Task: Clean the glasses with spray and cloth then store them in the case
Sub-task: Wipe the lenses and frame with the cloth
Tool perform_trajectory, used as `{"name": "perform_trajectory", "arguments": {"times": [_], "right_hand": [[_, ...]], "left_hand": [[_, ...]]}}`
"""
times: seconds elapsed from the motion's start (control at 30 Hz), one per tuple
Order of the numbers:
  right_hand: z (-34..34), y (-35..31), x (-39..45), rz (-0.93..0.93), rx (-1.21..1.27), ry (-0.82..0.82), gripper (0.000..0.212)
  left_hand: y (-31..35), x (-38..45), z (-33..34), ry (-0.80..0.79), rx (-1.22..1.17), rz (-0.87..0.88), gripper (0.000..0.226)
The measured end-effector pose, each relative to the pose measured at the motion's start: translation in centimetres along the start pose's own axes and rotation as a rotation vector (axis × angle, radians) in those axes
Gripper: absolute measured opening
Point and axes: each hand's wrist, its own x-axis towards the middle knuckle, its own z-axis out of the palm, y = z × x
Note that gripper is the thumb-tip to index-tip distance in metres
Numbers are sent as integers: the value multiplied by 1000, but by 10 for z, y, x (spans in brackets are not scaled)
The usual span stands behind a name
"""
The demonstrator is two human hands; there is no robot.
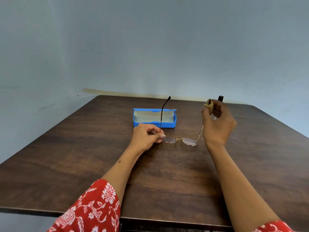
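The glasses (179, 140) sit mid-worktop, lenses low toward the worktop (83, 148) and temple arms standing up, one rising in front of the open blue case (154, 118), which lies nearer the far edge. The left hand (147, 137) pinches the frame at its left hinge between thumb and fingertips, which seems meant to steady the frame and keep the lenses exposed for spraying. The right hand (217, 121) is raised just beyond the frame's right end, its fingers curled round the spray bottle (220, 99), whose dark cap sticks out above the knuckles, with the tan cloth (209, 104) bunched in the same grip. Carrying both at once probably saves a change of tools between misting and wiping. The right temple arm runs up behind this hand, so whether the hand touches it cannot be told.

The hands are apart, one at each end of the frame, with the lenses between them. The case stands with its lid up and its pale lining showing, ready to receive the glasses. By the look of things, cleaning is in hand and storing is not yet begun.
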Motion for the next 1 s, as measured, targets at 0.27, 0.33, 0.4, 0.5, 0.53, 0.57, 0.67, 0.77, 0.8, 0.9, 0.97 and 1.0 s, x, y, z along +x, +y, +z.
{"name": "perform_trajectory", "arguments": {"times": [0.27,0.33,0.4,0.5,0.53,0.57,0.67,0.77,0.8,0.9,0.97,1.0], "right_hand": [[0,-8,4,-40,39,49,22],[0,-10,4,-76,39,63,21],[0,-11,5,-93,47,67,21],[0,-10,5,-173,19,76,22],[1,-9,3,-239,-22,76,22],[2,-9,2,-322,-88,79,21],[8,-11,-4,-584,-269,108,21],[15,-18,-12,-746,-296,110,21],[16,-18,-13,-765,-302,114,21],[15,-18,-11,-722,-292,138,24],[12,-19,-11,-661,-282,123,26],[11,-18,-13,-627,-264,84,26]], "left_hand": [[2,0,1,-8,-13,-11,7],[2,0,1,-6,-17,-3,7],[2,0,1,-5,-14,0,7],[2,0,2,-1,-19,-1,7],[2,0,2,1,-18,-2,8],[2,0,2,3,-19,-6,9],[2,0,2,6,-34,-26,9],[3,0,1,9,-41,-36,10],[2,0,1,11,-43,-35,10],[2,0,1,18,-50,-35,9],[2,0,1,18,-49,-38,8],[2,0,1,17,-48,-39,8]]}}
